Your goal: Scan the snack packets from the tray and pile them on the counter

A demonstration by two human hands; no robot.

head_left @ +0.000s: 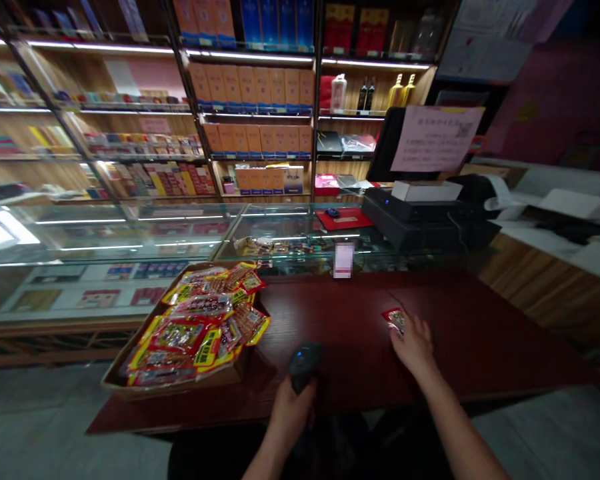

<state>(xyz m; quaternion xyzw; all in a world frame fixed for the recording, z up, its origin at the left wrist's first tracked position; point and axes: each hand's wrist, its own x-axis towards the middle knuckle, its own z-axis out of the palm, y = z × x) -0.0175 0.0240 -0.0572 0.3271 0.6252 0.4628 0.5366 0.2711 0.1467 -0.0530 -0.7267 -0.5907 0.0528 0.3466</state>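
My left hand is wrapped round the handle of a dark handheld barcode scanner, which shows a small blue light on its head. The scanner is held upright near the counter's front edge. To the right, my right hand has its thumb and fingers on a small red snack packet at the tabletop. Part of that packet is hidden under the fingers. Left of the scanner stands an open cardboard box heaped with red and yellow snack packets.
The dark red wooden counter meets a glass display case behind. At the back right are a monitor with a paper sheet and a black cash drawer. A red mat lies on the glass. Stocked shelves line the wall.
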